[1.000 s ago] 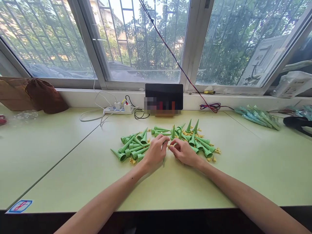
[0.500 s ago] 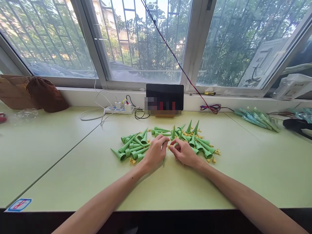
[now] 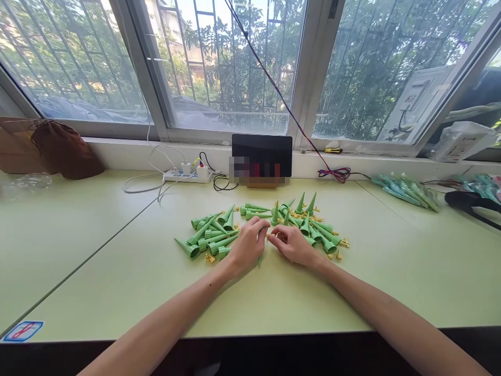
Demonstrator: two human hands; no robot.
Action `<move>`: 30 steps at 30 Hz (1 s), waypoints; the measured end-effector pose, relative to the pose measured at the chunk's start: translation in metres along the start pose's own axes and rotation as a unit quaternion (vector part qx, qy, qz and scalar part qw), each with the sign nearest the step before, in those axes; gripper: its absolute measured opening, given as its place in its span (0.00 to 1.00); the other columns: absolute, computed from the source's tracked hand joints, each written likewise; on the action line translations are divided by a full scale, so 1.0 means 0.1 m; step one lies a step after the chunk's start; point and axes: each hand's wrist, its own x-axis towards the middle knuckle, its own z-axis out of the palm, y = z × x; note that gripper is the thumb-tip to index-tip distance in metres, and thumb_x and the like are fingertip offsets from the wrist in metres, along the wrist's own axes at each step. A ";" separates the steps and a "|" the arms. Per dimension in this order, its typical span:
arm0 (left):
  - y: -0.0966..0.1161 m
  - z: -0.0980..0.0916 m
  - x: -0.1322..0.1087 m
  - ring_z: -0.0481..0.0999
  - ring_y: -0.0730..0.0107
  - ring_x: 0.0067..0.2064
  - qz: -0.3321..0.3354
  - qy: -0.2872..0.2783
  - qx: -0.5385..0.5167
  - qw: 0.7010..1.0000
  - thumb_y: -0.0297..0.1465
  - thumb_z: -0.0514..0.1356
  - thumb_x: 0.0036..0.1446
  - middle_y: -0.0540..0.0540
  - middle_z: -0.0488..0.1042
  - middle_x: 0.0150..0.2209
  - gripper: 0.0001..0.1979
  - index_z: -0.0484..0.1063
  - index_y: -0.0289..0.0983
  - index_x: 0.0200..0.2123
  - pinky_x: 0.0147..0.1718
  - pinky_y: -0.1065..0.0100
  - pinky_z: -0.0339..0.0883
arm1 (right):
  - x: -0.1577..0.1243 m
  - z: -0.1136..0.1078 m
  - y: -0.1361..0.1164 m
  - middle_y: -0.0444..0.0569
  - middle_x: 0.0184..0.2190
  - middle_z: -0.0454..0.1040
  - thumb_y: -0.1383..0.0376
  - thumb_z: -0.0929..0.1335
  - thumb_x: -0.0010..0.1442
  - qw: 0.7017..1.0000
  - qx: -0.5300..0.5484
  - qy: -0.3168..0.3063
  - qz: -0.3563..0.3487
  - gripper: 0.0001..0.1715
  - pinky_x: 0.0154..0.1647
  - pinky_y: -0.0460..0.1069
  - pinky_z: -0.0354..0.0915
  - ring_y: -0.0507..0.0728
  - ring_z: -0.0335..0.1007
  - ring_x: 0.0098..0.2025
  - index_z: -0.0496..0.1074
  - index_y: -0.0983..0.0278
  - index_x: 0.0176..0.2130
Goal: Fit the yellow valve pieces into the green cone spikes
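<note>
My left hand (image 3: 248, 243) is closed around a green plastic cone (image 3: 260, 260), whose pointed tip shows below the palm; the rest is hidden by the fingers. Close to its right, my right hand (image 3: 293, 243) pinches a small yellow plastic piece (image 3: 268, 237) between thumb and forefinger, facing the left hand. To the left lies a heap of green cones (image 3: 211, 235) with ribbed, open collars. More green cones (image 3: 319, 232) lie or stand upright behind and to the right, with small yellow pieces (image 3: 338, 256) scattered among them.
Behind the cones stands a dark-screened tablet (image 3: 262, 156) on a stand. A white power strip (image 3: 188, 175) with cords lies left of it. Bagged green and blue parts (image 3: 407, 190) and a black strap-like object (image 3: 472, 206) are at the right. A brown drawstring bag (image 3: 66, 151) stands at the far left.
The whole view has shifted slightly, so things appear a little further left. Both hands stay close together with the same hold; the yellow piece remains beside the left hand.
</note>
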 end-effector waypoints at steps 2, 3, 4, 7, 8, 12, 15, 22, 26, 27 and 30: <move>0.00 0.00 0.00 0.73 0.68 0.35 0.000 -0.001 0.003 1.000 0.22 0.53 0.63 0.46 0.73 0.35 0.10 0.73 0.37 0.38 0.37 0.66 0.68 | 0.00 0.00 0.01 0.42 0.20 0.67 0.56 0.64 0.65 1.000 -0.002 0.002 -0.005 0.15 0.23 0.46 0.54 0.51 0.58 0.21 0.68 0.63 0.31; 0.00 0.00 0.01 0.73 0.68 0.35 0.001 -0.001 0.004 1.000 0.22 0.53 0.63 0.46 0.73 0.34 0.10 0.73 0.37 0.38 0.37 0.66 0.68 | 0.00 0.00 0.01 0.41 0.20 0.66 0.57 0.64 0.66 1.000 -0.002 0.002 -0.005 0.15 0.24 0.46 0.54 0.51 0.58 0.22 0.68 0.63 0.30; -0.01 0.00 0.01 0.73 0.68 0.34 0.003 0.001 0.005 1.000 0.22 0.53 0.63 0.47 0.73 0.34 0.10 0.73 0.37 0.37 0.37 0.66 0.68 | 0.00 0.00 0.01 0.41 0.19 0.65 0.57 0.64 0.66 1.000 -0.003 0.002 -0.004 0.16 0.24 0.46 0.54 0.51 0.57 0.22 0.67 0.63 0.30; -0.02 0.01 0.01 0.73 0.68 0.34 0.008 0.008 0.007 1.000 0.22 0.53 0.63 0.47 0.73 0.34 0.10 0.73 0.38 0.37 0.36 0.66 0.68 | 0.00 0.01 0.03 0.40 0.18 0.62 0.57 0.63 0.66 1.000 -0.009 0.001 -0.006 0.19 0.24 0.46 0.53 0.51 0.55 0.22 0.66 0.63 0.27; -0.02 0.01 0.01 0.73 0.68 0.34 0.009 0.010 0.006 1.000 0.22 0.53 0.62 0.47 0.73 0.34 0.10 0.73 0.38 0.37 0.36 0.66 0.68 | 0.00 0.01 0.03 0.40 0.18 0.61 0.57 0.63 0.66 1.000 -0.011 0.001 -0.010 0.19 0.24 0.46 0.52 0.51 0.54 0.22 0.64 0.63 0.26; -0.01 0.01 0.00 0.74 0.67 0.35 0.010 0.009 0.003 1.000 0.22 0.54 0.63 0.46 0.74 0.35 0.10 0.73 0.37 0.38 0.37 0.66 0.69 | 0.01 0.00 0.04 0.39 0.19 0.58 0.56 0.61 0.67 1.000 -0.018 0.005 -0.023 0.23 0.25 0.47 0.50 0.50 0.51 0.22 0.60 0.62 0.23; -0.01 0.01 0.00 0.75 0.67 0.36 0.008 0.009 0.001 1.000 0.22 0.54 0.63 0.46 0.74 0.36 0.10 0.73 0.38 0.39 0.39 0.65 0.69 | 0.01 0.00 0.03 0.40 0.19 0.60 0.56 0.60 0.68 0.999 -0.024 0.007 -0.023 0.23 0.27 0.46 0.52 0.50 0.54 0.23 0.60 0.62 0.23; 0.00 0.01 0.00 0.74 0.68 0.37 0.012 0.018 -0.002 1.000 0.23 0.54 0.64 0.46 0.74 0.36 0.09 0.73 0.38 0.39 0.39 0.66 0.68 | 0.02 0.03 0.03 0.42 0.19 0.64 0.54 0.58 0.71 1.000 -0.011 0.019 -0.021 0.28 0.29 0.46 0.55 0.50 0.59 0.23 0.63 0.63 0.23; 0.00 0.00 0.02 0.74 0.67 0.37 0.005 0.019 0.000 1.000 0.22 0.55 0.63 0.46 0.74 0.36 0.09 0.74 0.38 0.39 0.39 0.66 0.68 | 0.01 0.05 0.03 0.39 0.18 0.61 0.54 0.61 0.68 0.999 -0.004 0.044 -0.006 0.19 0.25 0.46 0.51 0.51 0.54 0.21 0.69 0.63 0.34; 0.00 0.00 0.02 0.74 0.67 0.37 0.003 0.020 0.001 1.000 0.22 0.55 0.63 0.46 0.74 0.36 0.09 0.74 0.37 0.39 0.39 0.66 0.68 | 0.00 0.05 0.03 0.38 0.17 0.60 0.54 0.62 0.68 0.999 -0.003 0.043 -0.006 0.16 0.24 0.46 0.50 0.51 0.53 0.20 0.69 0.63 0.37; 0.00 -0.01 0.02 0.74 0.67 0.37 0.001 0.023 0.004 1.000 0.22 0.55 0.63 0.46 0.74 0.36 0.09 0.74 0.37 0.39 0.39 0.66 0.69 | 0.00 0.06 0.04 0.37 0.18 0.60 0.56 0.63 0.67 0.999 -0.002 0.032 -0.019 0.13 0.24 0.46 0.51 0.50 0.53 0.20 0.69 0.63 0.40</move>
